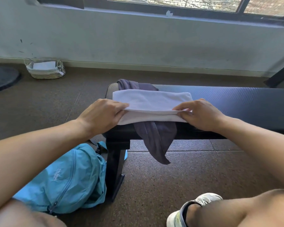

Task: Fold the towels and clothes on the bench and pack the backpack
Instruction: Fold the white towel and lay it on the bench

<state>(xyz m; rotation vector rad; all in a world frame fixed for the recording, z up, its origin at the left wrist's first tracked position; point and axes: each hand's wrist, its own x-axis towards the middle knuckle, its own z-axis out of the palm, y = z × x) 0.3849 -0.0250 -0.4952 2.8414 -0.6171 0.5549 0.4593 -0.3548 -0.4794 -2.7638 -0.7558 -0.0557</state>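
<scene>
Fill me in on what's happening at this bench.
A person is folding a white towel on the end of a black bench. The left hand and right hand each pinch one end of the upper fold. A grey garment lies unfolded under the towel, hanging off the near edge. A blue backpack sits on the floor by the bench leg, with nothing visibly packed yet.

Towel (152, 102) atop garment (156, 138) on bench (236, 102).

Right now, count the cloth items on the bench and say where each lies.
2. The white towel lies on the bench's near end, held by both hands. The purple garment lies beneath it, hanging over the front edge. More may be hidden underneath.
</scene>
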